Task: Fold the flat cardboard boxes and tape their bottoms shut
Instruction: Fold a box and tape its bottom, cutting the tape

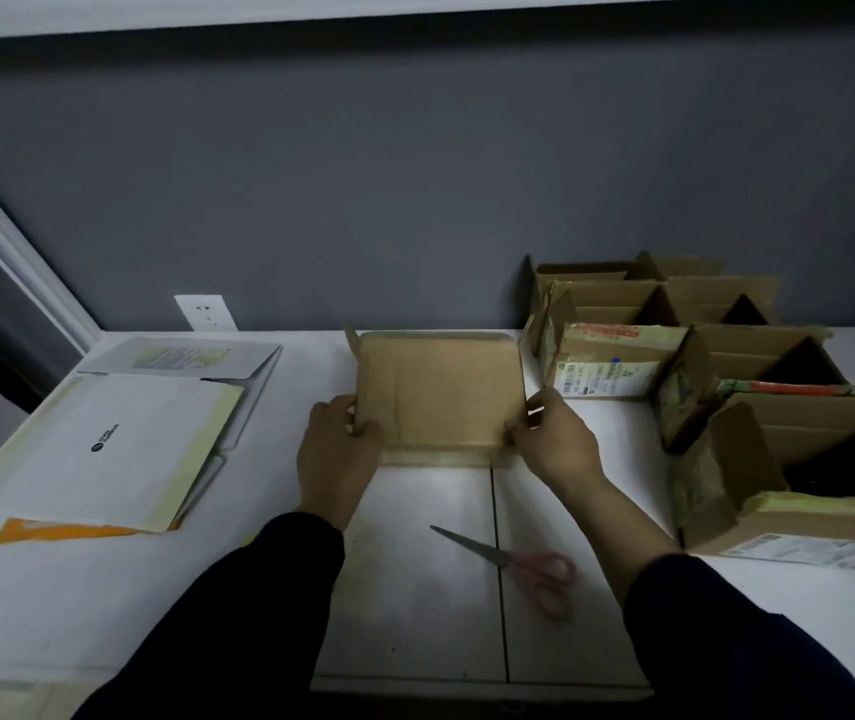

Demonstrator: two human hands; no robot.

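Cardboard box (441, 392) sits on the white table (77, 605), straight ahead of me. Left of the box lies a stack of flat white cartons (118, 449). My left hand (339, 454) grips the box's left edge and my right hand (555, 439) pinches its right edge. Scissors (513, 561) lie nearer me than the box, and folded open boxes (726, 366) crowd just right of it.

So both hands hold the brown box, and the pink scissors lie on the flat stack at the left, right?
Not quite. In the head view the pink scissors lie on the bare table, nearer the person than the box, not on the flat stack at the left. The left hand and right hand do hold the brown box.
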